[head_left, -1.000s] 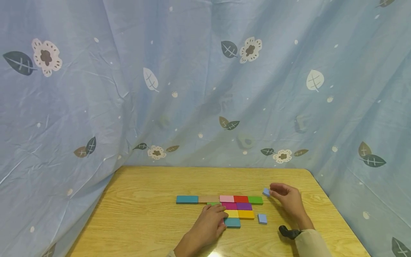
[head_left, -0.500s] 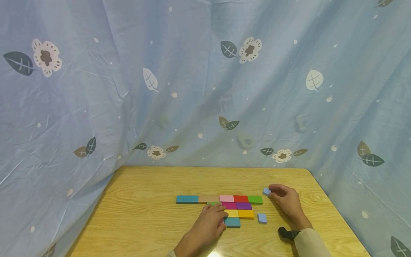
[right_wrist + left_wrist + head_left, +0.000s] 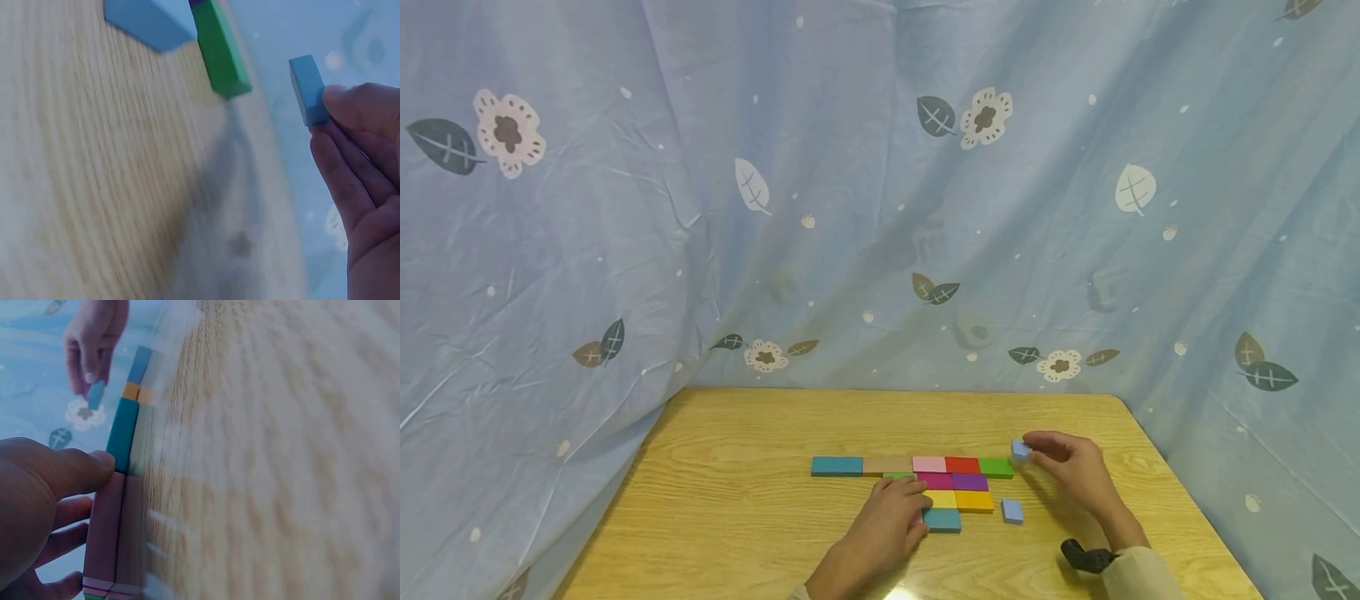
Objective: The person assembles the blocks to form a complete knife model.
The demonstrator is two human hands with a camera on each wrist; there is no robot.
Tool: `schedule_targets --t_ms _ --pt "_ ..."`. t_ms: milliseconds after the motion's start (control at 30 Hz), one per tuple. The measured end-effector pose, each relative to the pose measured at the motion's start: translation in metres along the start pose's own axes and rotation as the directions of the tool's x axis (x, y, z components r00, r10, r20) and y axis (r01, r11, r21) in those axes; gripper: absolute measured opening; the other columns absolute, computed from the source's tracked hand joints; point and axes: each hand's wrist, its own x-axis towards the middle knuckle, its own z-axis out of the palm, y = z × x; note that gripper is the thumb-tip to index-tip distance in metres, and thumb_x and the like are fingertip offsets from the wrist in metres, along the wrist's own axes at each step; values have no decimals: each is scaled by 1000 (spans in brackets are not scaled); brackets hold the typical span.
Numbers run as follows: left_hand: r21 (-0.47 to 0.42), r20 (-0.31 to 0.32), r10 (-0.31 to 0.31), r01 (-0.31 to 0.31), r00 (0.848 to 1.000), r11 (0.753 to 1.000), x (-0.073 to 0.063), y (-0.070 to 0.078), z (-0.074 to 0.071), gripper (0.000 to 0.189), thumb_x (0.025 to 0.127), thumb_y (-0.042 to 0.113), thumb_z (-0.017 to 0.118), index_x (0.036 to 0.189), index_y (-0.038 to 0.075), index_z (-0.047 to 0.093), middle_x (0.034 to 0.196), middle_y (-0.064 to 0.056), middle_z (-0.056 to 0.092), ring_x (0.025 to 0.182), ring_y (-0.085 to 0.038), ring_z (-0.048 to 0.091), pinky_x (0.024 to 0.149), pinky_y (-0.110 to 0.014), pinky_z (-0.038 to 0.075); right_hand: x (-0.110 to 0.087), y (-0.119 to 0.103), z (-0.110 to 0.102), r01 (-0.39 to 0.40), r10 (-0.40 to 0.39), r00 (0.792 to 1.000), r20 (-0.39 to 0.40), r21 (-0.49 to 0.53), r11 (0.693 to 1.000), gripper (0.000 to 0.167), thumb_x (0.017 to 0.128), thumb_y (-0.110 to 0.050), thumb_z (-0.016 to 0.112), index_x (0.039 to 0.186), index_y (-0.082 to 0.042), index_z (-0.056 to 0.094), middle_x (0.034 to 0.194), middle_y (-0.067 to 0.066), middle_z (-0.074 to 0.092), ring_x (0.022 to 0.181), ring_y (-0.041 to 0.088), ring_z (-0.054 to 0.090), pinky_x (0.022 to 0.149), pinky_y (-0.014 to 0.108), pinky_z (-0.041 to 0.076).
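My right hand (image 3: 1078,473) pinches a small light blue block (image 3: 306,87) between thumb and fingertips, held above the table near the right end of the top row. That row ends in a green block (image 3: 997,467). My left hand (image 3: 887,521) rests over the left side of the lower rows, covering part of them. In the left wrist view its thumb touches the side where a teal block (image 3: 124,434) meets a pink block (image 3: 103,531), with the other fingers spread beyond. A second light blue block (image 3: 1012,512) lies alone to the right of the rows.
The top row also has a blue block (image 3: 837,467), a tan one (image 3: 886,465), a pink one (image 3: 929,464) and a red one (image 3: 962,465). Magenta, purple, yellow and orange blocks lie below. A patterned curtain (image 3: 850,250) hangs behind the wooden table (image 3: 737,500).
My right hand has lifted the light blue block slightly and brought it a little left, closer to the green block. The left hand has stayed in place.
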Motion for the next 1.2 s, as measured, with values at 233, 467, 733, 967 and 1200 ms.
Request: schedule_targets --t_ms 233,467,733,967,1200 --pt "3 3 0 0 1000 1000 0 1 -2 27 99 26 80 125 19 81 143 4 74 142 -16 63 117 -54 54 -3 -23 3 68 -68 991 113 2 998 26 98 -6 81 124 -6 82 120 11 83 108 9 79 89 19 64" --pt "-4 -4 1 -1 1000 1000 0 0 -1 27 99 27 80 125 19 81 143 4 74 142 -15 63 117 -54 54 -2 -31 7 122 -111 967 230 -33 992 25 99 -7 80 123 -4 81 122 12 82 111 24 80 92 19 64" --pt "-15 -14 7 -7 1000 1000 0 -1 2 26 99 25 80 124 18 82 142 3 74 140 -16 64 115 -55 55 0 -28 14 118 -92 953 290 -74 990 24 98 -8 81 122 -6 82 121 8 82 113 25 79 94 33 68" --pt "-4 -9 7 -7 1000 1000 0 -2 2 27 99 26 80 125 19 81 142 5 75 142 -18 63 116 -54 54 -2 -26 18 115 -84 950 300 -85 990 24 97 -7 82 120 -5 83 121 9 82 114 20 79 92 35 68" --pt "-9 -4 5 -5 1000 1000 0 -2 0 27 99 26 81 126 19 81 143 4 74 142 -17 63 117 -55 54 -1 -25 21 158 -113 944 311 -122 980 23 95 -5 83 118 -8 84 119 6 83 112 17 78 92 39 69"
